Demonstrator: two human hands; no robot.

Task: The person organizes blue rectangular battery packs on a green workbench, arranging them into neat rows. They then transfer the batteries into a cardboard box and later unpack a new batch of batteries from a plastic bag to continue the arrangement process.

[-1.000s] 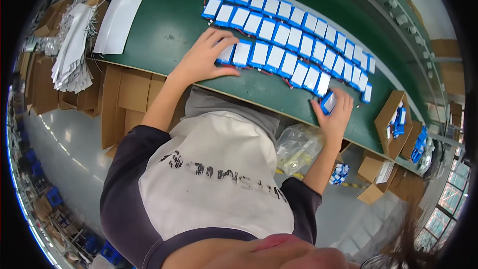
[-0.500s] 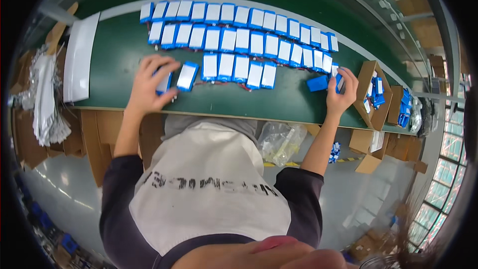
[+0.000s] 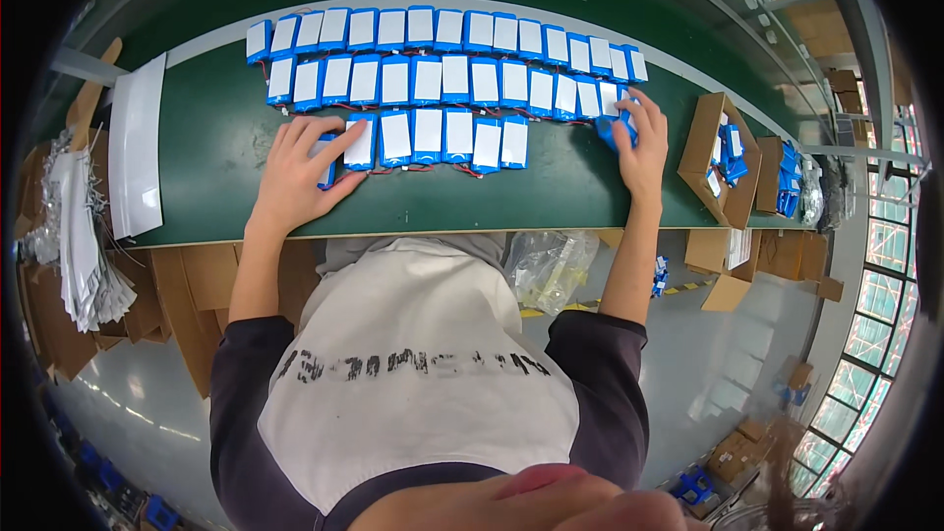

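Several flat blue and white packs (image 3: 441,79) lie in three rows on a green bench top (image 3: 216,147). My left hand (image 3: 298,177) rests at the left end of the nearest row, fingers curled around a blue pack (image 3: 328,159) next to its neighbour (image 3: 360,142). My right hand (image 3: 639,143) is at the right end of the middle row, holding another blue pack (image 3: 612,128) against the bench.
A white tray (image 3: 134,157) lies on the bench at the left. Open cardboard boxes (image 3: 723,157) with more blue packs stand at the right. Stacked white sheets (image 3: 79,236) and flat cardboard (image 3: 187,285) sit lower left. A clear plastic bag (image 3: 551,265) hangs below the bench edge.
My left hand has brought its pack up to the left end of the nearest row. My right hand has moved from near the box to the right end of the middle row with its pack.
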